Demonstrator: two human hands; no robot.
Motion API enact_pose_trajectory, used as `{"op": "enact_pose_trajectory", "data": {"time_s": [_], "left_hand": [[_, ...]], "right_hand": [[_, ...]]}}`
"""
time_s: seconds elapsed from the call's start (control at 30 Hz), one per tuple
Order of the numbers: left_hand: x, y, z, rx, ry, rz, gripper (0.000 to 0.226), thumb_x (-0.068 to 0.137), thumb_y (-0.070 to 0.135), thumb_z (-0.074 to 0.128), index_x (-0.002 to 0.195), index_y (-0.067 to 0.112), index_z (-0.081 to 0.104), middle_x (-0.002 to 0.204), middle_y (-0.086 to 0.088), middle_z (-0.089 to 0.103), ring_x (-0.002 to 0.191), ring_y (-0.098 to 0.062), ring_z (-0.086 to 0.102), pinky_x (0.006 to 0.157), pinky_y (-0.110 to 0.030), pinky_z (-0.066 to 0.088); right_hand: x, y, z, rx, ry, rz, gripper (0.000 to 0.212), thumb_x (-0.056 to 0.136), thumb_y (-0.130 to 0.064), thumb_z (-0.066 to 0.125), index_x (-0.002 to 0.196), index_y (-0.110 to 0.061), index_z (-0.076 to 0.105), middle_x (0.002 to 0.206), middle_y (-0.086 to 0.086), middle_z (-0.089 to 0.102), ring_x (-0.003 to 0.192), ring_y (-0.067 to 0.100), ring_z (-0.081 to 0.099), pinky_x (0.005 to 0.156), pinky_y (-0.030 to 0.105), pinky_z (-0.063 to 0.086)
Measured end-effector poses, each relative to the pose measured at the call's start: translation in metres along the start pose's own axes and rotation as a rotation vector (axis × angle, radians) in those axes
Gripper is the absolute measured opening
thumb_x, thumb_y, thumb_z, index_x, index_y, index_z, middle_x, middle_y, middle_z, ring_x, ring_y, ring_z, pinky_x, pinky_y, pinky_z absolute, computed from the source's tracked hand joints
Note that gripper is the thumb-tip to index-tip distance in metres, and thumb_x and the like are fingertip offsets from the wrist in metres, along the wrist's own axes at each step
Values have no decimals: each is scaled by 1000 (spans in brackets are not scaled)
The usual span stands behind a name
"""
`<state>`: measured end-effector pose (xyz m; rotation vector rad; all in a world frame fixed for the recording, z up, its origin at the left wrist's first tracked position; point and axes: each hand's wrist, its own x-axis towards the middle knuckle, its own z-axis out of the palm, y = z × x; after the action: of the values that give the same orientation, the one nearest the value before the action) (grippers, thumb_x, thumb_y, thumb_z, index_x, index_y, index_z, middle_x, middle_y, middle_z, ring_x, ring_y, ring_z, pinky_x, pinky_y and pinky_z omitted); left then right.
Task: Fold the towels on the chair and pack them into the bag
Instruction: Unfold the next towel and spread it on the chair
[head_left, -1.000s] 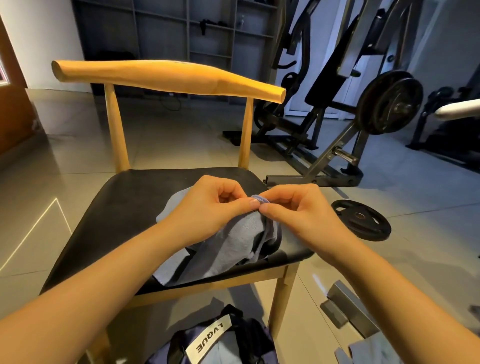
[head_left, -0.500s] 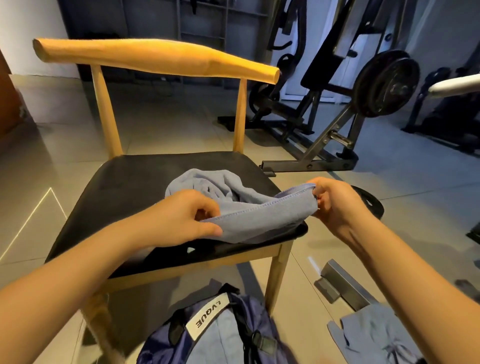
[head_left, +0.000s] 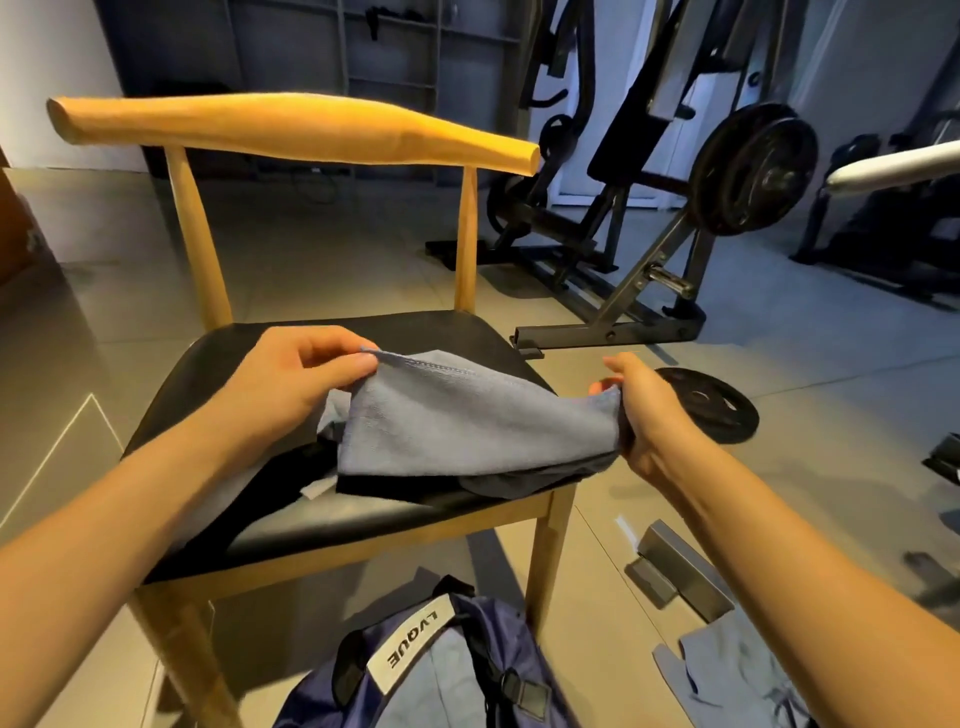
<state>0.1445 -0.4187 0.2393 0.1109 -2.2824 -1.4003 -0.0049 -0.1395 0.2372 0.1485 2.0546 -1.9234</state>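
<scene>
Over the black seat of the wooden chair (head_left: 415, 332), a blue-grey towel (head_left: 467, 426) hangs stretched between two hands. The left hand (head_left: 306, 384) pinches one stitched corner between thumb and fingers, and the right hand (head_left: 649, 415) has its fingers curled round the opposite end, out past the seat's right edge. The towel's lower part sags onto the seat, where a darker cloth (head_left: 519, 483) lies under it; whether that is a second towel I cannot tell.

Folding looks barely begun: the towel is spread by its corners, not yet doubled over. On the floor in front of the chair lies the navy bag (head_left: 498, 649) with its LVQUE label (head_left: 405, 649). A pale blue area shows beside the label, but whether it is a packed towel or the bag's own panel is unclear. Another blue-grey cloth (head_left: 727, 670) lies crumpled on the floor to the right, so folding and packing mostly remain.
</scene>
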Motion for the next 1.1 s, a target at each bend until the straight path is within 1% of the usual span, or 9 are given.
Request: {"op": "enact_pose_trajectory", "data": {"time_s": [0.07, 0.23, 0.3, 0.37, 0.5, 0.67, 0.87, 0.97, 1.1], "left_hand": [[7, 9, 18, 24, -12, 62, 16, 98, 11, 64, 97, 17, 78, 95, 5, 77, 94, -9, 70, 85, -24, 56], [44, 27, 79, 194, -281, 218, 12, 99, 16, 63, 97, 19, 75, 114, 10, 71, 110, -4, 64, 96, -20, 49], [56, 20, 101, 262, -383, 182, 11, 100, 22, 62, 96, 23, 72, 111, 8, 72, 105, -7, 65, 93, -29, 51], [59, 11, 113, 311, -429, 174, 11, 100, 26, 61, 92, 25, 69, 93, 5, 72, 88, -13, 66, 82, -39, 53], [39, -4, 104, 339, -407, 249, 15, 102, 25, 58, 92, 19, 66, 83, 1, 68, 80, -18, 62, 78, -43, 50], [-2, -20, 86, 456, -384, 350, 23, 103, 42, 46, 94, 27, 61, 90, 15, 64, 88, -6, 59, 82, -34, 47], [-24, -18, 85, 478, -343, 360, 24, 105, 46, 43, 97, 30, 60, 91, 15, 65, 88, -7, 60, 77, -36, 49], [-29, -15, 86, 526, -361, 373, 27, 105, 47, 41, 98, 30, 60, 92, 13, 63, 90, -9, 58, 78, -36, 48], [-31, -11, 85, 523, -382, 362, 28, 105, 47, 40, 101, 28, 61, 95, 13, 64, 91, -9, 59, 80, -36, 49]], "right_hand": [[-2, 0, 9, -119, -44, 13, 29, 98, -39, 59, 83, -14, 59, 88, 5, 65, 86, 21, 62, 85, 39, 52], [-8, 4, 15, -271, -89, -140, 31, 96, -33, 63, 84, -6, 65, 92, 20, 72, 85, 28, 67, 71, 36, 49], [-10, 6, 12, -286, -80, -188, 29, 97, -31, 62, 87, -4, 66, 86, 21, 68, 80, 28, 60, 68, 35, 45], [-9, 8, 8, -306, -70, -200, 29, 99, -30, 59, 87, -4, 65, 84, 16, 63, 80, 25, 56, 66, 34, 44], [3, 17, -3, -351, -16, -202, 35, 104, -30, 52, 92, -1, 68, 80, 11, 59, 75, 17, 55, 63, 26, 44], [15, 33, 1, -364, 0, -228, 49, 104, -43, 51, 106, 4, 66, 88, 17, 61, 79, 21, 60, 66, 30, 49], [22, 35, 19, -468, -30, -271, 52, 91, -47, 68, 87, 4, 72, 80, 23, 68, 71, 22, 59, 65, 34, 48], [24, 30, 28, -584, -69, -207, 47, 88, -49, 71, 75, -4, 72, 67, 10, 65, 66, 19, 60, 63, 33, 48], [27, 21, 35, -628, -104, -112, 36, 81, -37, 80, 84, -2, 73, 68, 8, 64, 63, 19, 60, 53, 28, 45]]}}
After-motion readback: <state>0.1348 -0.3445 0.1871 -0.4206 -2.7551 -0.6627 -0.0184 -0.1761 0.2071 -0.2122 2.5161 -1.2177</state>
